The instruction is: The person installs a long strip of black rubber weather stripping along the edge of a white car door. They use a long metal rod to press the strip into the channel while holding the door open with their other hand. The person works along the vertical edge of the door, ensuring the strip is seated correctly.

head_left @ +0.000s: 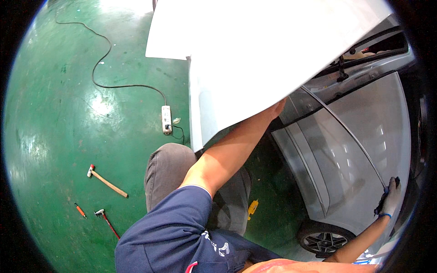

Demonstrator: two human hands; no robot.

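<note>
My right hand [388, 200], in a grey and dark work glove, is closed around the lower end of a long, thin metal rod [350, 132]. From there the rod runs up and left across the light grey car door [359, 123], and its far end passes out of sight by the edge of a big white panel [255, 54]. My bare left hand [279, 108] is at that panel's lower edge, near the dark window frame [314, 102]. The panel hides its fingers, so its grip does not show.
On the green floor to the left lie a wooden-handled mallet [109, 183], an orange pen-like tool [80, 210] and a red-handled hammer [108, 222]. A power strip [166, 119] with a black cable lies farther up. A yellow object [252, 208] is beside my leg. A car wheel [325, 240] stands lower right.
</note>
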